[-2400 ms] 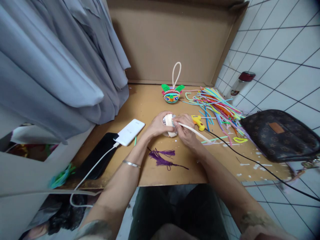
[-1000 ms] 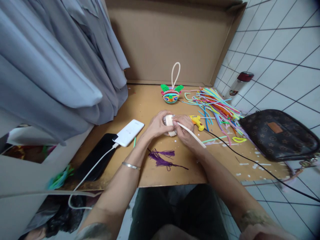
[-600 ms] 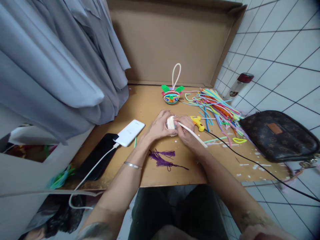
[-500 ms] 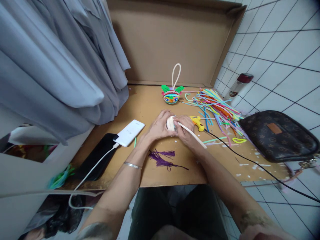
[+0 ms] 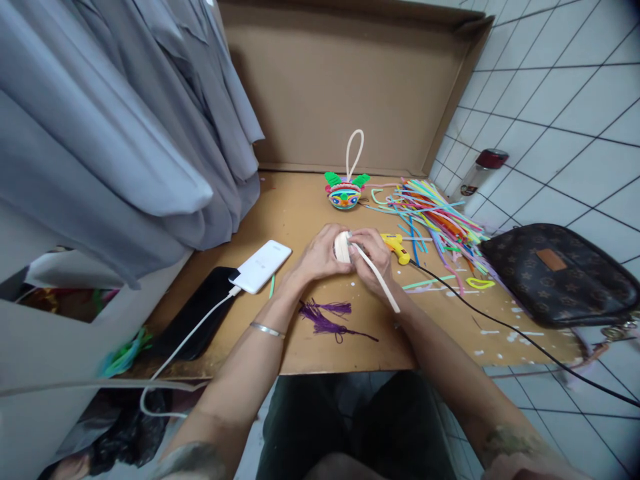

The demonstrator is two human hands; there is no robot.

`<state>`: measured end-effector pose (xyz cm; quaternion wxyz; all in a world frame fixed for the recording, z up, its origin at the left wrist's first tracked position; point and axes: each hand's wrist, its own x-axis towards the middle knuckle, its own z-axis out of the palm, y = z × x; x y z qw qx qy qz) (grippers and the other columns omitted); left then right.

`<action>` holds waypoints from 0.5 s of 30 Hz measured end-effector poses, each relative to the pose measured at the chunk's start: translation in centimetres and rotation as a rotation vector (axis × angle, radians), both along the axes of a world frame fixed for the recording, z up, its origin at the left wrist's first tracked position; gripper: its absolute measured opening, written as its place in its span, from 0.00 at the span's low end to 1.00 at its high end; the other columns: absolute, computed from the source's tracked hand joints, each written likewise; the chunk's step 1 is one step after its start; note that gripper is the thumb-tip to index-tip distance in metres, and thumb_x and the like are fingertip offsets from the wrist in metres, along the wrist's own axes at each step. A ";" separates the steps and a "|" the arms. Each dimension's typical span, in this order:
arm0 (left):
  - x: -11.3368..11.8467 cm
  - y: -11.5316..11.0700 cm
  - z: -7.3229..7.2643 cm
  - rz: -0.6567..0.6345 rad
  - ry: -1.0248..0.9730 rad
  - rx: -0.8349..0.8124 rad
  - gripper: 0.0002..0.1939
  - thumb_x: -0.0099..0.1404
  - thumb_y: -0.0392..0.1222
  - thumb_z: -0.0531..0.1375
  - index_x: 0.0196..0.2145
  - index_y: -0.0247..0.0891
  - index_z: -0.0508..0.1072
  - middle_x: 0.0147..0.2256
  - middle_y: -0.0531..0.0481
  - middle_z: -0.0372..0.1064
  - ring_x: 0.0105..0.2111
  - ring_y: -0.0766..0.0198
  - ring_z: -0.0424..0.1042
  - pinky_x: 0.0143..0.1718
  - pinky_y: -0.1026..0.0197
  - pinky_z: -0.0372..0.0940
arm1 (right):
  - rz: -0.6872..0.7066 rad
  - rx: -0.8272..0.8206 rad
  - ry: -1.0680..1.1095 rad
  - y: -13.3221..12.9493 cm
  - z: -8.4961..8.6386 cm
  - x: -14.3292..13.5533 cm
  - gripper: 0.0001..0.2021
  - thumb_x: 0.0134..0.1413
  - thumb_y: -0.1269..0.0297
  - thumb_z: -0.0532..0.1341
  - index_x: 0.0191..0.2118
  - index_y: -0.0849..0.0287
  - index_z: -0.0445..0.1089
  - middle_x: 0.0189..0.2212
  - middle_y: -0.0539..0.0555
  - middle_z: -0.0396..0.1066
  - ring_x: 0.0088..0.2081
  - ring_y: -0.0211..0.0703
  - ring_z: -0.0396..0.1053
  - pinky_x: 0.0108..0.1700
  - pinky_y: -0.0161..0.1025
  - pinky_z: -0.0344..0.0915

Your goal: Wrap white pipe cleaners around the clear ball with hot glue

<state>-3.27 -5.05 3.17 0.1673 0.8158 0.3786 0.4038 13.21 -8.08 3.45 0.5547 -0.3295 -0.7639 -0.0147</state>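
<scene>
Fingers of the left hand curved closely around the far and outer sides of a small round piece banded in cream, while the thumb and fingertips of the right hand gathered at its opposite edge, apparently pinching a pale strip where it met the band; the exact contact was partly hidden, and whether the tips pressed flat or gripped firmly could not be told. Principal change: the strip's loose end, which a moment earlier had pointed farther out across the right forearm, had swung inward and toward the body, lying over the region of the wrist. The round piece kept its place between the hands, above the middle of the tabletop. Judged from this, the strip had been redirected rather than released, with a length of it left free of the band. Surroundings: a yellow glue gun lay just beside the right hand, purple tassels lay nearer the body, and a colourful ornament with a pale loop sat beyond the hands, all unchanged in arrangement
</scene>
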 end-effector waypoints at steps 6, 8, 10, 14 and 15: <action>-0.1 0.4 -0.3 0.006 -0.041 -0.041 0.33 0.47 0.45 0.69 0.51 0.36 0.68 0.49 0.43 0.70 0.47 0.53 0.72 0.50 0.53 0.68 | -0.004 0.068 -0.048 0.1 -0.2 -0.1 0.07 0.64 0.65 0.56 0.40 0.55 0.72 0.36 0.57 0.74 0.39 0.47 0.72 0.42 0.46 0.69; -0.2 0.5 -0.3 0.003 -0.054 -0.045 0.33 0.47 0.44 0.69 0.51 0.36 0.68 0.48 0.43 0.70 0.47 0.53 0.72 0.50 0.54 0.68 | 0.010 0.056 -0.038 0.2 -0.2 -0.1 0.08 0.64 0.65 0.55 0.41 0.55 0.72 0.36 0.57 0.74 0.39 0.47 0.72 0.43 0.47 0.69; -0.2 0.6 -0.5 -0.005 -0.075 -0.042 0.33 0.47 0.43 0.69 0.52 0.35 0.68 0.48 0.43 0.70 0.47 0.54 0.72 0.50 0.54 0.68 | 0.015 0.032 -0.034 0.2 -0.3 -0.1 0.09 0.64 0.64 0.55 0.42 0.55 0.72 0.37 0.57 0.74 0.40 0.48 0.72 0.43 0.47 0.69; -0.2 0.8 -0.7 -0.015 -0.101 -0.034 0.34 0.47 0.44 0.70 0.52 0.36 0.68 0.50 0.42 0.70 0.49 0.53 0.72 0.52 0.53 0.67 | 0.009 0.013 -0.034 0.3 -0.5 -0.1 0.10 0.64 0.61 0.56 0.45 0.54 0.72 0.40 0.58 0.73 0.43 0.49 0.71 0.45 0.48 0.70; -0.2 0.8 -0.7 -0.017 -0.100 -0.038 0.34 0.47 0.44 0.70 0.52 0.36 0.68 0.50 0.42 0.70 0.49 0.53 0.72 0.52 0.53 0.67 | 0.013 0.006 -0.036 0.3 -0.6 -0.1 0.10 0.64 0.61 0.55 0.46 0.54 0.72 0.41 0.58 0.73 0.44 0.49 0.71 0.46 0.48 0.70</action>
